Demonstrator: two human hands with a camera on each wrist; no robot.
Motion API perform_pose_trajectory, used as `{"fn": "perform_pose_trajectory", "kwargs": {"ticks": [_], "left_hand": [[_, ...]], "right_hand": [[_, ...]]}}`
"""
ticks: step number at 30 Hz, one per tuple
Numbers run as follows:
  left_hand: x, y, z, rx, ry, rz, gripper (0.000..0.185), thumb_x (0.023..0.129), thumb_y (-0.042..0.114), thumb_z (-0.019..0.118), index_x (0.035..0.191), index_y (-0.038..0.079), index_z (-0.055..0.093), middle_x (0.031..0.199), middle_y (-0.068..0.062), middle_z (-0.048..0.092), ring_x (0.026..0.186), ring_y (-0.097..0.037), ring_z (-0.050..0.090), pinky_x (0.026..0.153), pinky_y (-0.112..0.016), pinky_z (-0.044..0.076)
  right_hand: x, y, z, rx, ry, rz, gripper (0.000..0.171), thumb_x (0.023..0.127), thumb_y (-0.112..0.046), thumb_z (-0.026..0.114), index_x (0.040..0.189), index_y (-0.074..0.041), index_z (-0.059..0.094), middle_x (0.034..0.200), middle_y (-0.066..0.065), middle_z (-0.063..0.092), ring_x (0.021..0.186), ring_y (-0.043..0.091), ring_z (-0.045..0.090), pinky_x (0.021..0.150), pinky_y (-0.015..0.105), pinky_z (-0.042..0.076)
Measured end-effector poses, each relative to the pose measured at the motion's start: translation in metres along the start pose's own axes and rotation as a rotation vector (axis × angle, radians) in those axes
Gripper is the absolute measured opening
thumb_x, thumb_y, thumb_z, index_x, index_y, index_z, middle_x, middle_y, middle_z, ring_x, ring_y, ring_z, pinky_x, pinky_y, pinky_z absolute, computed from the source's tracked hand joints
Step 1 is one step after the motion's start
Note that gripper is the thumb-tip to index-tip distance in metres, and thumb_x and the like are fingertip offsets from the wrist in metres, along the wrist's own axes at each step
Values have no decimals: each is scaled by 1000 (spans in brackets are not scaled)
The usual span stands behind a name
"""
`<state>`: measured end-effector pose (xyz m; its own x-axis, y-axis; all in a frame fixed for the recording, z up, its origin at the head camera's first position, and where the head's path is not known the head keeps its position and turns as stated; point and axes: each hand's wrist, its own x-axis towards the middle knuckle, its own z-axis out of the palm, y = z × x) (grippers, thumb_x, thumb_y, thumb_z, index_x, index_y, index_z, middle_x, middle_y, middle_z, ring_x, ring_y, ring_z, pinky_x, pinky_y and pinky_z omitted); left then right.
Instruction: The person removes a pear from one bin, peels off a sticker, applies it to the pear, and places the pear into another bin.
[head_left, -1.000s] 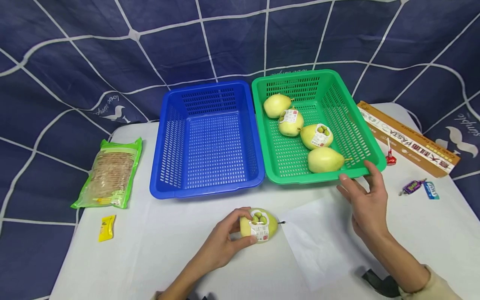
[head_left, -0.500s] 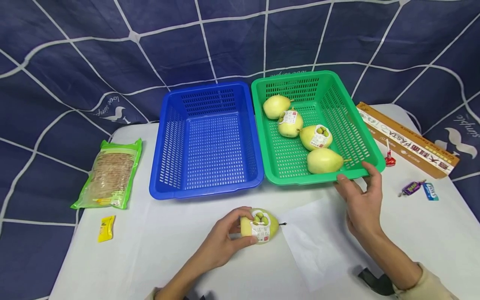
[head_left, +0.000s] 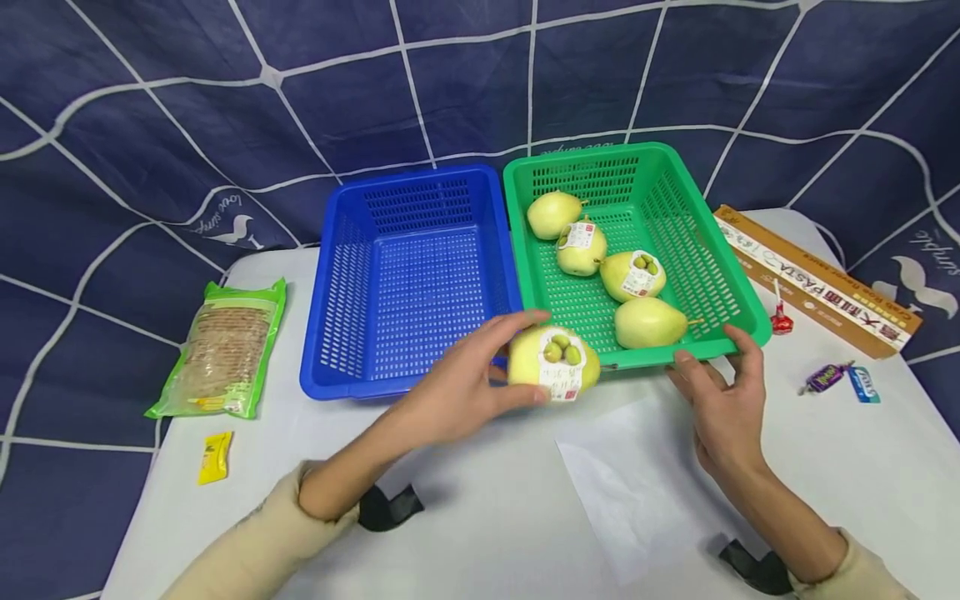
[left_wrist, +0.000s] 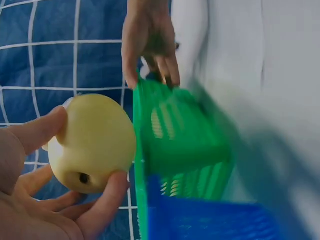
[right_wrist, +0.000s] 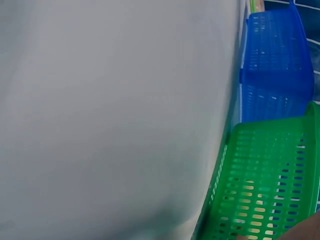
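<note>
My left hand [head_left: 468,383] holds a pale yellow pear [head_left: 528,367] between thumb and fingers, raised off the table at the front left corner of the green basket [head_left: 577,359]. A white label with a fruit picture faces up on it. From the left wrist view, the held pear [left_wrist: 95,135] shows its dimpled end. At the green basket's front right corner, my right hand [head_left: 727,408] grips the rim with thumb and fingers. Inside that basket lie several pears [head_left: 649,322], some with labels. Most of the right hand is out of the right wrist view.
A blue basket [head_left: 311,358] stands left of the green one. Far left are a bag of brown round slices [head_left: 225,346] and a yellow packet [head_left: 215,457]. On the right are a pasta box [head_left: 817,279], a lollipop [head_left: 781,320] and small sweets [head_left: 825,378]. A white sheet [head_left: 630,483] lies in front.
My left hand has lifted the pear from the table and carried it forward and right to the green basket's front edge. The right hand stays on the rim.
</note>
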<state>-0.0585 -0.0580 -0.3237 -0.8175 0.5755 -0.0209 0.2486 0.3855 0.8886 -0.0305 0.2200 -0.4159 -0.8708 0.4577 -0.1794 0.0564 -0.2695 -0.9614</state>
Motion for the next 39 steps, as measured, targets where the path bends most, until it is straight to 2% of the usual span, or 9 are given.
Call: {"fn": "perform_pose_trajectory", "kwargs": {"ticks": [7, 11, 13, 17, 21, 25, 28, 35, 39], "left_hand": [[81, 10, -16, 191, -94, -86, 75, 88, 23, 77, 149, 4, 38, 138, -9, 51, 108, -20, 54, 89, -28, 49], [120, 4, -13, 203, -149, -117, 72, 90, 18, 75, 149, 1, 38, 139, -12, 52, 117, -16, 49, 99, -22, 41], [137, 2, -10, 157, -161, -153, 70, 90, 14, 75, 149, 1, 39, 138, -12, 51, 110, -14, 50, 93, -18, 42], [165, -2, 0, 70, -168, -276, 70, 89, 11, 75, 148, 7, 39, 125, -10, 52, 67, -10, 45, 56, -18, 40], [181, -7, 9, 96, -212, -367, 69, 88, 15, 76, 146, 10, 38, 120, -9, 49, 55, -12, 31, 46, -21, 27], [191, -7, 10, 165, -227, -371, 66, 88, 19, 77, 142, 8, 42, 132, -7, 48, 89, -15, 50, 65, -21, 42], [198, -5, 9, 195, -224, -364, 66, 88, 20, 77, 143, 5, 44, 134, -8, 48, 115, -17, 48, 86, -20, 45], [211, -5, 11, 239, -271, -410, 64, 89, 22, 76, 143, 8, 45, 126, -5, 50, 107, -15, 51, 81, -21, 48], [215, -8, 12, 218, -299, -434, 68, 89, 20, 76, 147, 13, 41, 136, -4, 47, 108, -14, 51, 81, -22, 49]], "right_hand": [[-1, 1, -1, -5, -1, -23, 63, 93, 5, 61, 146, -14, 32, 141, 11, 30, 103, 14, 64, 79, 26, 56], [-1, 4, -3, 3, -10, -38, 61, 93, 7, 60, 145, -13, 34, 138, 8, 32, 99, 13, 64, 77, 26, 57], [-1, 5, -3, 9, -16, -41, 61, 93, 7, 60, 145, -13, 34, 138, 7, 33, 98, 13, 65, 77, 26, 57], [0, 6, -5, 1, -19, -42, 62, 93, 6, 61, 145, -12, 33, 137, 7, 33, 98, 13, 64, 77, 25, 58], [0, 6, -7, -20, -24, -36, 63, 93, 6, 61, 146, -13, 32, 142, 10, 30, 99, 12, 63, 77, 25, 57], [0, 6, -7, -25, -37, -45, 63, 93, 5, 61, 145, -13, 33, 144, 10, 28, 100, 12, 63, 77, 24, 57], [0, 5, -7, -19, -38, -60, 61, 93, 6, 60, 144, -13, 34, 143, 10, 29, 98, 12, 64, 76, 23, 58], [0, 6, -7, -15, -44, -68, 61, 93, 6, 61, 145, -12, 33, 144, 11, 28, 99, 12, 64, 76, 23, 58], [0, 7, -8, -27, -45, -70, 62, 93, 5, 62, 145, -12, 32, 145, 11, 27, 100, 12, 64, 75, 23, 58]]}}
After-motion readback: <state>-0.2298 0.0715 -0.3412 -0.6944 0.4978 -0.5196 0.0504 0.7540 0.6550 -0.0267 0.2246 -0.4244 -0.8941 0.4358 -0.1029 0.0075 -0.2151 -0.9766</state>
